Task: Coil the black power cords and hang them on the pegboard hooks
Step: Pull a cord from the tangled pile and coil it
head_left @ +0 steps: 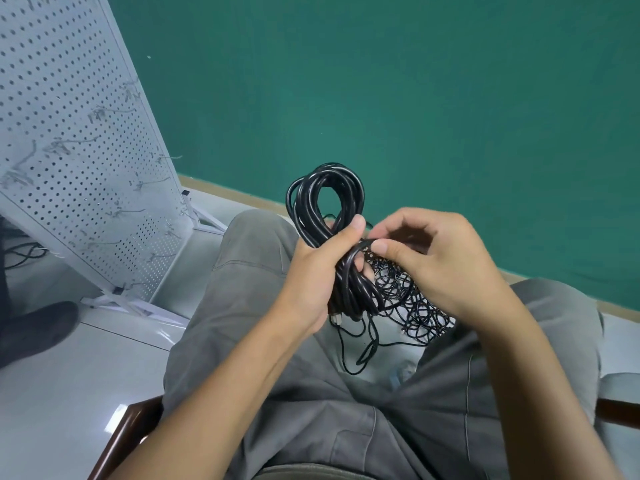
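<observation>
The left hand (313, 278) grips the coiled black power cord (325, 209) round its waist, fingers and thumb clamped on the gathered strands, so that the upper loop stands clear above the fist and the lower loops hang below it; this hold appears meant to keep the turns from springing apart. The right hand (433, 258) pinches a strand of the same cord just beside the left thumb, fingers curled and closed on it, judged to be laying a binding turn across the bundle's middle. The bundle is held in the air above the lap, between the knees of the seated person's grey trousers (263, 258). Beneath the hands a loose tangle of thinner black cords (412, 306) lies on the floor, with stray ends trailing toward the chair; these could snag the bundle when it is lifted away. The white pegboard (69, 150) stands tilted at the left, well apart from the hands, its wire hooks (131, 213) showing no cord on them, so hanging is judged not yet done. A dark shoe (34, 327) sits near the pegboard's foot.
</observation>
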Tool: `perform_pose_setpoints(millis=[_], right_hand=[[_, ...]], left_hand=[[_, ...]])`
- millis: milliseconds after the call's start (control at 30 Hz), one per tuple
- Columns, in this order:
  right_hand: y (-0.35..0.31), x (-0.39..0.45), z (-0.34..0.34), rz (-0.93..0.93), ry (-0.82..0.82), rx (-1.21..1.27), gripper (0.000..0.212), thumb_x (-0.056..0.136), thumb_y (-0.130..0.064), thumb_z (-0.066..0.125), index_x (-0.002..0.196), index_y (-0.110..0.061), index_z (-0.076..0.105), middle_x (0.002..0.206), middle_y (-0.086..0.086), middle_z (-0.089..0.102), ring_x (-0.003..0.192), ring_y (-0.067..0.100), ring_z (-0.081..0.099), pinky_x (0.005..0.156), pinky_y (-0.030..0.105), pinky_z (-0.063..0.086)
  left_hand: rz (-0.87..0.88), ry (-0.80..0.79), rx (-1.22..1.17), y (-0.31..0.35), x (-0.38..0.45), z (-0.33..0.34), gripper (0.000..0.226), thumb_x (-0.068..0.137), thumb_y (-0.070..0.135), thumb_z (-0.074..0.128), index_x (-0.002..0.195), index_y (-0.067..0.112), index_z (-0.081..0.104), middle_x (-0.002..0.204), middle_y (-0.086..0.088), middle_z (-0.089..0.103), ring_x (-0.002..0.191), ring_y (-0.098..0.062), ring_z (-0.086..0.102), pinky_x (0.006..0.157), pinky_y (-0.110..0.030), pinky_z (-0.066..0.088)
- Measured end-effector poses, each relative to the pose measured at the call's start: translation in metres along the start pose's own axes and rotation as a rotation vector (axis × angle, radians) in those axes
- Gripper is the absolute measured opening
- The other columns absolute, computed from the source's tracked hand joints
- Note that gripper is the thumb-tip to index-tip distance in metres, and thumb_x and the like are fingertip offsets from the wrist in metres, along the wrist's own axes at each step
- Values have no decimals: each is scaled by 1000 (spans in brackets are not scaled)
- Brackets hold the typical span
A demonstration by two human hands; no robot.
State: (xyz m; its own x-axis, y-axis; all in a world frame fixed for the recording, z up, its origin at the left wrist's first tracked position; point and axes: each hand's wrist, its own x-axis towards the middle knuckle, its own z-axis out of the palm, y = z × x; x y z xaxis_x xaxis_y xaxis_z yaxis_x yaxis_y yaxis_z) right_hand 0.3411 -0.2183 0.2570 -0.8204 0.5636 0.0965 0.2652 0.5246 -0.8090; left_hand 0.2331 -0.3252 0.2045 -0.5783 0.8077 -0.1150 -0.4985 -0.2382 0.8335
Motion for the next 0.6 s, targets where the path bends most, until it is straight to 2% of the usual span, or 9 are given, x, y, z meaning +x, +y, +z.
perform_pose_setpoints(millis=[67, 133, 200, 267, 333, 400, 467, 533, 600], right_hand=[[1, 0, -1, 19, 12, 9, 10, 87, -11, 80, 87, -20, 75, 82, -6, 77, 80, 11, 73, 80, 29, 58], [3, 1, -2, 63, 62, 48, 13, 81, -13, 85, 83, -19, 74, 78, -4, 76, 74, 12, 72, 74, 28, 56], [4, 2, -1, 97, 102, 60, 17, 77, -18, 89, 81, -19, 72, 77, -1, 75, 71, 20, 72, 74, 37, 61], [4, 1, 0, 105, 124, 59, 19, 76, -21, 90, 78, -19, 71, 75, 2, 74, 71, 26, 72, 76, 46, 62], [5, 0, 0, 105, 134, 64, 18, 78, -19, 88, 76, -18, 70, 74, 4, 74, 71, 29, 73, 75, 48, 62], [9, 0, 1, 108, 117, 79, 16, 82, -14, 85, 77, -16, 69, 74, 6, 74, 72, 29, 73, 76, 48, 62], [14, -2, 3, 90, 54, 126, 13, 87, -11, 81, 83, -14, 69, 77, 9, 74, 74, 26, 73, 78, 43, 62], [22, -5, 4, 65, -9, 185, 7, 91, -10, 76, 91, -12, 69, 82, 11, 73, 78, 19, 71, 79, 30, 59], [35, -7, 5, 77, -57, 194, 4, 96, -11, 70, 98, -14, 68, 91, 14, 70, 86, 15, 67, 83, 24, 54]], left_hand=[[-12, -31, 33, 1, 0, 0, 39, 86, 36, 68, 105, 2, 64, 57, -4, 49, 49, -19, 54, 46, -25, 45], [-18, -62, 55, 2, -2, 1, 37, 85, 37, 68, 100, 3, 64, 58, -5, 49, 50, -21, 54, 48, -26, 46], [-20, -81, 84, 3, -2, 1, 31, 87, 37, 69, 86, 7, 61, 58, -5, 50, 52, -21, 55, 48, -26, 47], [-34, -95, 121, 3, -1, -1, 33, 89, 38, 75, 78, 9, 61, 59, -6, 52, 54, -22, 57, 49, -25, 47], [-69, -123, 158, 5, 0, -4, 34, 84, 35, 77, 74, 6, 63, 60, -5, 54, 56, -21, 59, 49, -25, 48], [-136, -173, 139, 8, 1, -7, 25, 80, 26, 77, 66, 10, 63, 61, -3, 54, 56, -18, 61, 50, -26, 50], [-203, -222, 102, 11, 2, -10, 21, 80, 18, 75, 66, 13, 62, 61, -2, 53, 58, -17, 61, 57, -28, 53], [-238, -233, 77, 11, 3, -12, 18, 80, 16, 72, 68, 11, 60, 61, -1, 52, 60, -17, 59, 62, -31, 52], [-248, -225, 34, 11, 3, -13, 19, 82, 15, 69, 65, 15, 60, 61, 0, 51, 60, -17, 58, 62, -31, 51]])
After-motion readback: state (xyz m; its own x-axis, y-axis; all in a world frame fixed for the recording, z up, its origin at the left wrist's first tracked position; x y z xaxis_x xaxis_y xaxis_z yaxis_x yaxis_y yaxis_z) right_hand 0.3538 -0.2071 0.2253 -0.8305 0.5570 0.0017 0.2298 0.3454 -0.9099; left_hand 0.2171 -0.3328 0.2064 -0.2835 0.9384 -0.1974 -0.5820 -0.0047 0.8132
